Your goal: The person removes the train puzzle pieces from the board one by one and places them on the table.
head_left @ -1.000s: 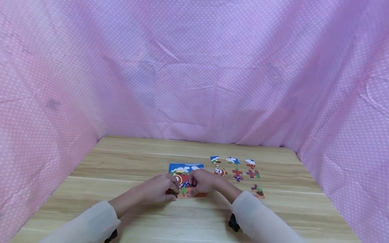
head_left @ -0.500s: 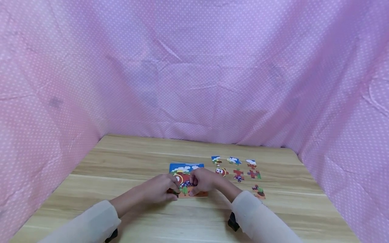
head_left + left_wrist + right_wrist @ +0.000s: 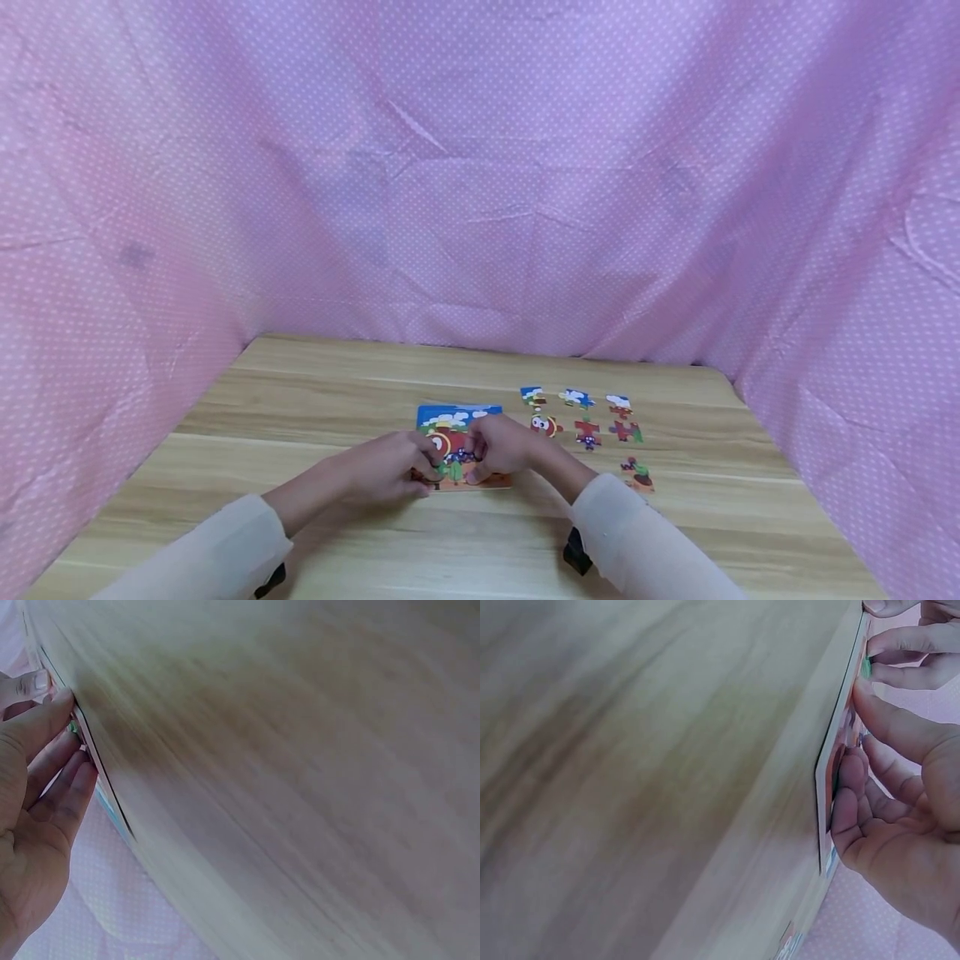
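A jigsaw puzzle (image 3: 459, 417) lies on the wooden table in its flat board, with blue sky, white clouds and a red cartoon figure. My left hand (image 3: 386, 468) is at its lower left corner. In the right wrist view that hand's fingers pinch a puzzle piece with a green edge (image 3: 866, 667). My right hand (image 3: 501, 448) rests on the puzzle's right half. Its thumb and index fingertips touch the picture, and the other fingers are curled against the board (image 3: 821, 787). Whether they grip a piece is hidden.
Several loose puzzle pieces lie in rows to the right of the board, among them a piece with eyes (image 3: 543, 425), a cloud piece (image 3: 577, 397) and a green-brown piece (image 3: 639, 475). Pink dotted cloth (image 3: 480, 208) hangs around the table (image 3: 337, 375).
My left hand has shifted slightly left at the puzzle's lower left corner. The right hand stays nearly in place, and the loose pieces have not moved.
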`<state>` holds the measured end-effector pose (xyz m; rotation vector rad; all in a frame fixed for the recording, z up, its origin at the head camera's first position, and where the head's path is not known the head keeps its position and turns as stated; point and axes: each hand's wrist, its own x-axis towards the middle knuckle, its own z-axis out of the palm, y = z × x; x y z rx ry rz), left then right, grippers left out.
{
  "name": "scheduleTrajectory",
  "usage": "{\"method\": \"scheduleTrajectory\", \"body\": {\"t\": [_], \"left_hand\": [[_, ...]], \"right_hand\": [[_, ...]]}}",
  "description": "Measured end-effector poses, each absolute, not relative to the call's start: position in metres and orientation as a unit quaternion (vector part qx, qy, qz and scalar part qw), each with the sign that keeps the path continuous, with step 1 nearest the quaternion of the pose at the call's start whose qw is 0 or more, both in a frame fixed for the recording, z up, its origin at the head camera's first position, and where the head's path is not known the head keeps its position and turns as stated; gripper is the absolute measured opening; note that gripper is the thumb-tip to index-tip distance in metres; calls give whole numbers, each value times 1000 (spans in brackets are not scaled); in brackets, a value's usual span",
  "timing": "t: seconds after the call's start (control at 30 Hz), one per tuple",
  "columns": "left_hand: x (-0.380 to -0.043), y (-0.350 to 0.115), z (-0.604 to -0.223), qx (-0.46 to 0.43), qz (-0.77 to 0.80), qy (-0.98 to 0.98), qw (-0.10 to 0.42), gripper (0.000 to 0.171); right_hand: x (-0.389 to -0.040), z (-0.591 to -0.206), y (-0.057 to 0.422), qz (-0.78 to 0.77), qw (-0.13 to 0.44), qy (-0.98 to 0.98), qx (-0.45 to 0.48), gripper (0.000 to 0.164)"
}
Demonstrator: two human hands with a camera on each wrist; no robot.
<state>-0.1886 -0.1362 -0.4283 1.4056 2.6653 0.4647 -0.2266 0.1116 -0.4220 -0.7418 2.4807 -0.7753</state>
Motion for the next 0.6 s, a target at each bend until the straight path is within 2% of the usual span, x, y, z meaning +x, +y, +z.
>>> {"method": "scheduleTrajectory", "body": {"t": [0.43, 0.6], "left_hand": [[-186, -139, -431, 435, 172, 882, 56, 17], [-187, -139, -432, 440, 167, 881, 49, 19]], "right_hand": [[-225, -421, 114, -318, 223, 877, -283, 26], [-226, -421, 122, -341, 206, 867, -298, 16]]}}
